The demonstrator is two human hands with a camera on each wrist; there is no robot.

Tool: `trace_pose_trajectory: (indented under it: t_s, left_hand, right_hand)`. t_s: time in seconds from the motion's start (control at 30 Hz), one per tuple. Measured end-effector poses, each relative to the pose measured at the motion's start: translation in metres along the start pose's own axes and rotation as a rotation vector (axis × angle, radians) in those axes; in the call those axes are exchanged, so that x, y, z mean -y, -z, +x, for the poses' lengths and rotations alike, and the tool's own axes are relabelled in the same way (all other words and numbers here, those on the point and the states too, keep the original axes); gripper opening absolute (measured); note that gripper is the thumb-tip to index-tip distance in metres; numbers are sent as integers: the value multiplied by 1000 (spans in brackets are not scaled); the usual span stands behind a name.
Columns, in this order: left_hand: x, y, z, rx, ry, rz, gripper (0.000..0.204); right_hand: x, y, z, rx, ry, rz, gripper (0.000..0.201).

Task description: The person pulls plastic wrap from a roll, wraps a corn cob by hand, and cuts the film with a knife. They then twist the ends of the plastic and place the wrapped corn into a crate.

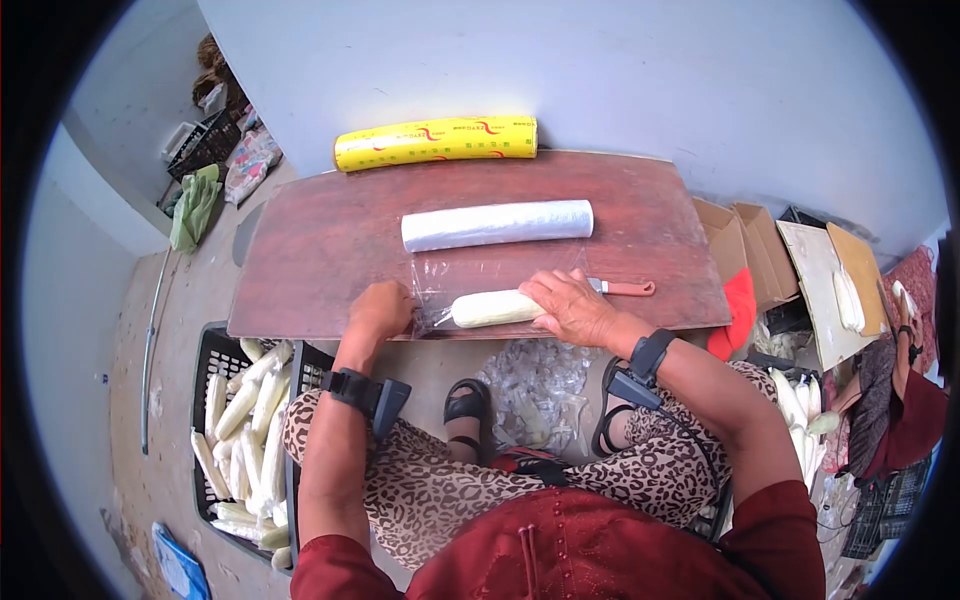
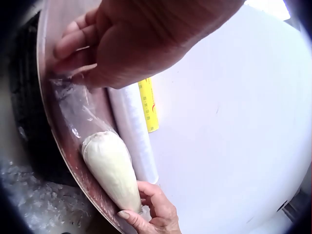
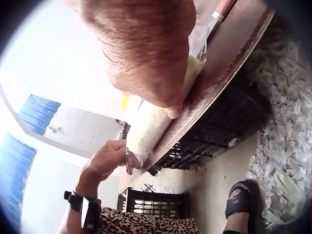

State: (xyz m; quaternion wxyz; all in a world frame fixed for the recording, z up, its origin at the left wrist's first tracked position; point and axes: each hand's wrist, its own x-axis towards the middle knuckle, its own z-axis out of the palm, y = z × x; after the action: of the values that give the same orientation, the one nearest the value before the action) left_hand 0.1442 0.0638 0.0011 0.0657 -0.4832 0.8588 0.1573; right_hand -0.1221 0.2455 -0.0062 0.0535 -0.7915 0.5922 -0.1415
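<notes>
A pale, tapered ear of corn in its husk [image 1: 488, 309] lies on a sheet of clear cling film [image 1: 455, 270] near the table's front edge. My right hand [image 1: 575, 308] grips its right end, thumb on the near side and fingers over the top. At the film's left edge, my left hand [image 1: 382, 308] pinches the film between thumb and curled fingers, as the left wrist view shows. The film runs back to a white roll [image 1: 497, 225]. A knife with a reddish handle [image 1: 630, 288] lies just right of my right hand, its blade partly covered.
A yellow printed roll [image 1: 435, 143] lies along the table's back edge by the wall. Black crates of similar ears [image 1: 240, 410] stand at both sides. Plastic scraps [image 1: 540, 390] cover the floor between my feet. Cardboard boxes [image 1: 735, 255] and another person [image 1: 890, 410] are at the right.
</notes>
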Motion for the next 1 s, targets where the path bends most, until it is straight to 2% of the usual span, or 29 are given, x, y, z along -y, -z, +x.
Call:
trace_pose_trajectory:
  t_s: [0.1,0.2,0.27,0.3,0.37,0.43,0.53,0.63,0.7,0.8,0.9,1.0]
  left_hand:
    - [-11,25,-26,-254,178,125,20]
    - [-21,21,-22,-786,-179,47,19]
    - [-55,23,-37,-784,-429,-98,27]
    - [-67,17,-41,-716,-548,-149,31]
    - [-85,-7,-44,-634,-710,-106,43]
    - [-97,-14,-49,-370,-703,20,49]
    - [-91,-23,-40,-396,-713,74,53]
    - [-80,-27,-34,-278,-519,-4,55]
    - [-71,-28,-27,-239,-487,-33,55]
    - [-64,-25,-24,-187,-457,-65,54]
    - [-63,-21,-25,-173,-444,-45,53]
    - [-62,-23,-19,-179,-448,-4,53]
  right_hand:
    - [4,6,3,46,-24,-29,52]
    - [3,6,3,70,-31,-50,52]
    - [5,8,4,86,-45,-78,50]
    - [6,10,4,96,-51,-96,49]
    - [8,12,6,131,-59,-138,49]
    - [9,14,9,163,-58,-180,47]
    - [7,18,12,219,-57,-240,45]
    - [4,22,18,333,-80,-269,43]
    - [-1,28,20,443,-122,-239,41]
    - [-14,34,14,462,-175,-161,39]
    - [-23,46,9,563,-263,-217,37]
    - [-20,70,17,899,-533,-458,41]
